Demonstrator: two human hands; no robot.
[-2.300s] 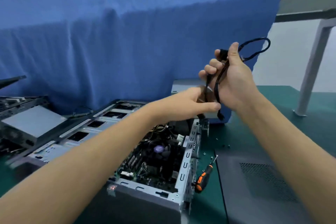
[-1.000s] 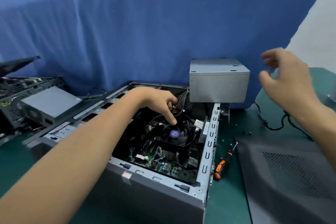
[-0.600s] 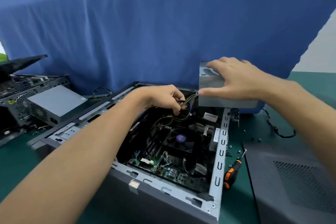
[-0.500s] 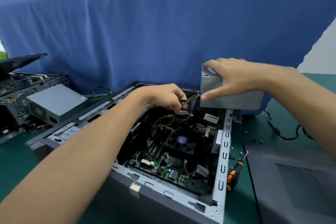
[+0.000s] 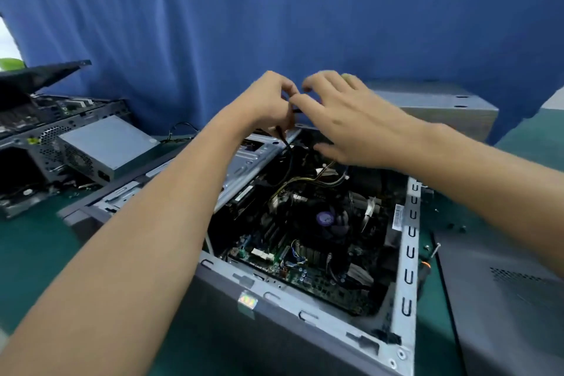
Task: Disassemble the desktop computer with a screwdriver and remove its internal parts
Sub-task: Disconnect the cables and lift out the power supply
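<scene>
The open desktop case (image 5: 409,253) lies on its side, showing the motherboard (image 5: 305,259) and the CPU fan (image 5: 326,218). My left hand (image 5: 268,104) is raised over the case's far end and grips a black cable (image 5: 287,148) that runs down into the case. My right hand (image 5: 351,122) hovers beside it with fingers spread, its fingertips touching the left hand's fingers; the contact is blurred. A grey power supply box (image 5: 442,110) sits behind the case at the right. The orange-handled screwdriver (image 5: 426,265) lies right of the case, mostly hidden by its wall.
The removed side panel (image 5: 503,299) lies flat at the right. Loose screws (image 5: 454,226) lie on the green mat near it. A second opened chassis (image 5: 45,137) with a grey box (image 5: 106,143) stands at the left. A blue curtain hangs behind.
My right hand has let go of the power supply box and moved left to meet my left hand. My left hand has risen out of the case with a black cable.
</scene>
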